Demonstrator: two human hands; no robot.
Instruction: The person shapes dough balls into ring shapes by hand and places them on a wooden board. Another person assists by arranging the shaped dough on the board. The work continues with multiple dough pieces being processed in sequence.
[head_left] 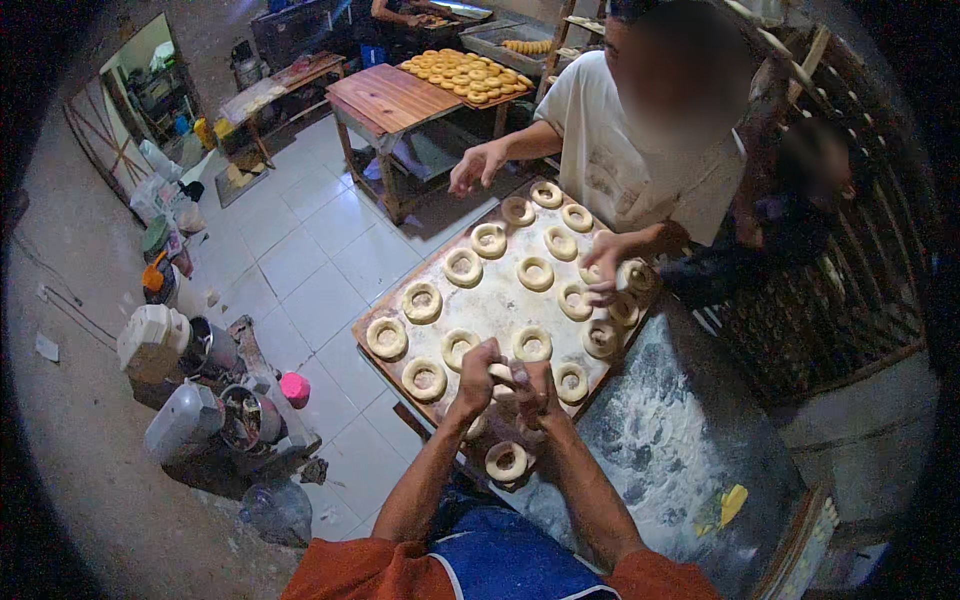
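Note:
Both of my hands come together over the near part of a floured wooden board. A pale dough ring is pinched between my left hand and my right hand, both closed on it; the fingers cover much of it. Raw dough rings lie over the board, among them one just beyond my hands, one left of them and one to their right. Another ring sits by the near corner, between my forearms.
Across the board a person in a pale shirt reaches over the far rings. At right is a flour-dusted dark table with a yellow scrap. Browned rings cover part of a wooden table behind. Buckets stand at left.

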